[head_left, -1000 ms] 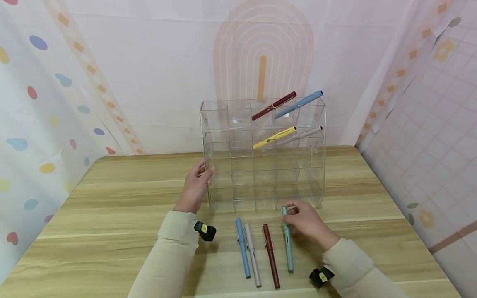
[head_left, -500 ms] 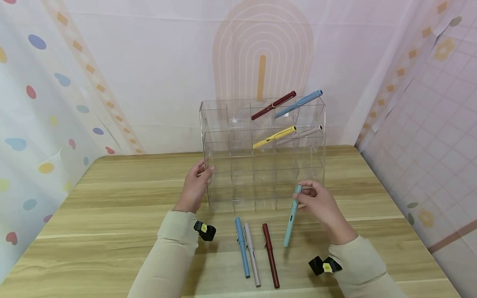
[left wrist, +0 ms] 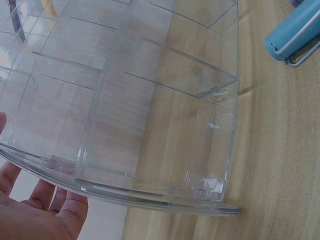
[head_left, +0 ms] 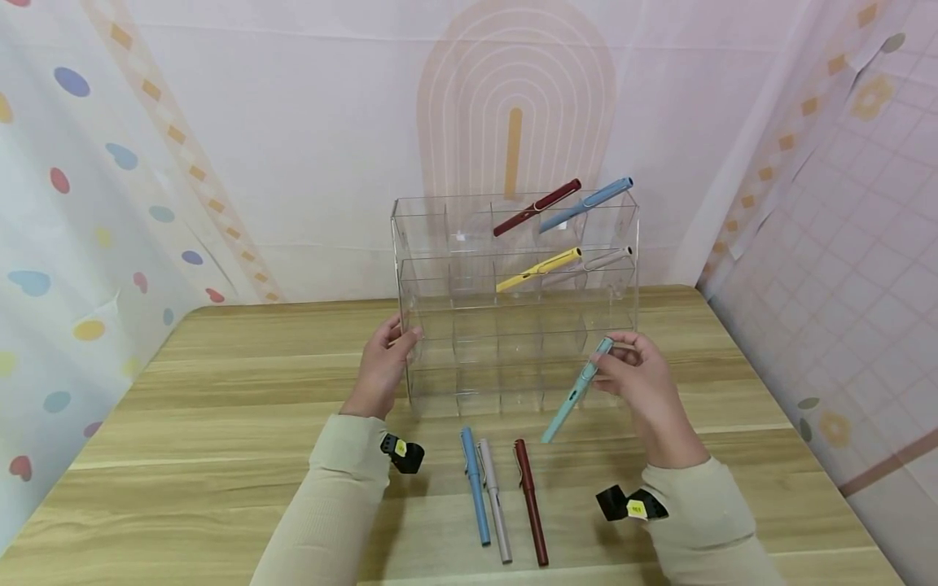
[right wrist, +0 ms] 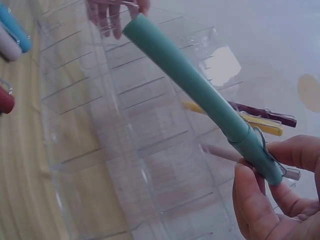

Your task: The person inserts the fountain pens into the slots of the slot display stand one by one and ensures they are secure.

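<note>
In the head view, my left hand [head_left: 381,366] grips the left side panel of a clear acrylic pen rack [head_left: 469,308], thumb in front and fingers behind. The left wrist view shows these fingers [left wrist: 72,212] along the outside of the panel. My right hand [head_left: 641,382] pinches a teal pen [head_left: 575,395] by its capped, clipped end, in front of the rack's lower right part. The pen slants, its other end down and to the left. A dark red pen [head_left: 531,500], a grey pen [head_left: 496,500] and a blue pen [head_left: 476,488] lie on the table.
The rack's top tier carries another dark red pen [head_left: 538,207] and a light blue pen [head_left: 586,205]. One tier lower rest a yellow pen [head_left: 538,270] and a pale grey pen [head_left: 608,260]. Behind the wooden table [head_left: 256,391] hangs a patterned cloth [head_left: 330,146].
My right hand has lifted the teal pen off the table and moved it up and right, toward the rack, tilting it. My left hand stays on the rack.
</note>
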A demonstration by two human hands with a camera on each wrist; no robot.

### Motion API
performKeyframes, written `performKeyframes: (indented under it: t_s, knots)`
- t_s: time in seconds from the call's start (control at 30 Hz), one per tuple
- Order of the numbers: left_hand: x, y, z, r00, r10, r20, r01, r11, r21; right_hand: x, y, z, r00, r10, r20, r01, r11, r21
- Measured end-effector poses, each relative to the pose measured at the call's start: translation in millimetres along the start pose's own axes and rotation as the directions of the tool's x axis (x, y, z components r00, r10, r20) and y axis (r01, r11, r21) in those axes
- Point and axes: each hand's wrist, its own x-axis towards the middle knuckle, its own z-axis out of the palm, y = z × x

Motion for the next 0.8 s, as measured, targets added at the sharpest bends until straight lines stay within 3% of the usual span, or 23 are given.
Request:
performKeyframes:
  t_s: [0.3,0.6,0.8]
  knots:
    - [0.1,0.5,-0.8,1.000,-0.001,0.005,0.001,1.000,-0.003,5.2,-14.7,5.1,0.993,-0.020,-0.115,0.035,0.991,0.128]
    - [-1.8,1.1,-1.6,1.000,0.003,0.013,-0.003,1.000,0.000,12.7,-24.6,13.2,0.974,-0.085,-0.208,0.124,0.975,0.185]
    - [-1.6,1.1,-1.7,1.000,0.000,0.017,0.000,1.000,-0.016,18.5,-29.4,19.4,0.962,-0.088,-0.259,0.150,0.962,0.229]
